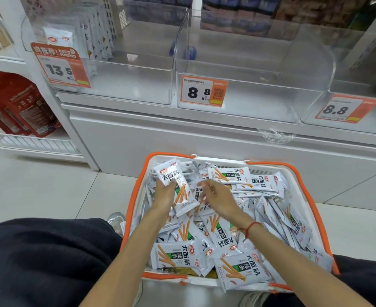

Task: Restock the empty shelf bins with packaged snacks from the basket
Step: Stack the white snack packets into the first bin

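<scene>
Presently, the basket (311, 196), white-walled with an orange rim and handles, sits on the pale floor at 6 o'clock of the view, directly below the shelf unit. It is heaped with packaged snacks (224, 231): flat, white-to-silver pouches printed with bold black characters, a green band, a small red oval logo and orange sticks. The pouches lie at all angles, several overlapping the near rim.

The left hand (163, 193) is inside the basket at its 10 o'clock area, fingers curled round a small stack of pouches (178, 189) held lengthwise, the top one tilted face up. The right hand (216, 198) is just beside it, toward the basket's centre, palm down with fingers bent over the pile; motion blur prevents telling whether it grips a pouch. A red cord (248, 229) circles the right wrist.

On the shelf at 12 o'clock stands a clear bin (293, 63) with a price tag (203, 91) reading 8.8; nothing shows inside it. At 11 o'clock a second clear bin (138, 69), tagged 13.5, holds a few white pouches (94, 38) standing upright at its left end. At 2 o'clock a third bin (364, 127) carries another 8.8 tag. Red packets (21, 103) fill a rack at 9 o'clock.
</scene>
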